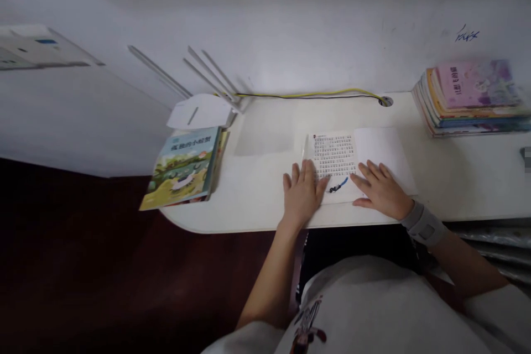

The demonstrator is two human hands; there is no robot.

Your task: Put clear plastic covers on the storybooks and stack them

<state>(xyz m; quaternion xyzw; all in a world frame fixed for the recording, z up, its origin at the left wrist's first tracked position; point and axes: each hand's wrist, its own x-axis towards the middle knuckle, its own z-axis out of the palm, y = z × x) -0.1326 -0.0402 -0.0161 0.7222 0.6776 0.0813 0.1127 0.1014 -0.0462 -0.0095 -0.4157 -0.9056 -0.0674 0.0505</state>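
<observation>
An open booklet (336,155) with printed text lies on the white desk (257,199) in front of me. My left hand (302,192) rests flat on its left edge, fingers stretched out. My right hand (379,191) lies flat on the right page, fingers spread, with a grey band on the wrist. A small blue and black drawing shows on the page between the two hands.
A picture book (182,168) overhangs the desk's left end, beside a white router (203,110) with antennas. A stack of books (473,99) sits at the far right. A yellow and black cable (315,94) runs along the wall to a desk hole (385,101).
</observation>
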